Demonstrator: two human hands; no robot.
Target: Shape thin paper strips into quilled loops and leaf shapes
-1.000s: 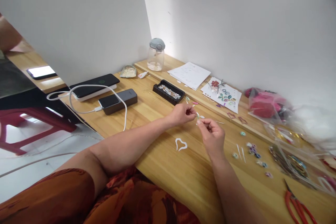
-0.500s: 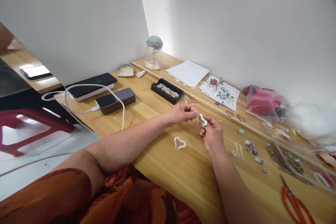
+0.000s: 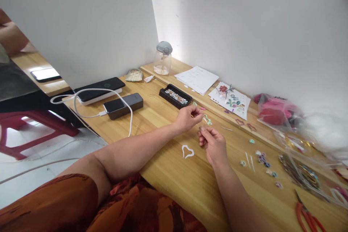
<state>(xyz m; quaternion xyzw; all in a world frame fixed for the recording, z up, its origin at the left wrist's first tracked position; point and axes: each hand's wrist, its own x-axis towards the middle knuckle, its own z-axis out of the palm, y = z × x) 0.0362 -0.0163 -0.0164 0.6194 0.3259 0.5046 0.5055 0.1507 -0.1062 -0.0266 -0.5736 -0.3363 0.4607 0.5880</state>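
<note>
Green strip point(image 3: 209, 121) pinched by left hand point(image 3: 187, 119); right hand point(image 3: 214, 145) curled, hold unclear, gap between

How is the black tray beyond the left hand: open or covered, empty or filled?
Open and partly filled: no lid covers the black tray, and its dark inner wall shows above the beads.

A narrow, pale green strip point(image 3: 208, 121), its material hard to make out from where I stand, is pinched at the fingertips of the left hand point(image 3: 188, 119). It bends in a loose, wavy curve, its free part reaching out past those fingertips.
</note>
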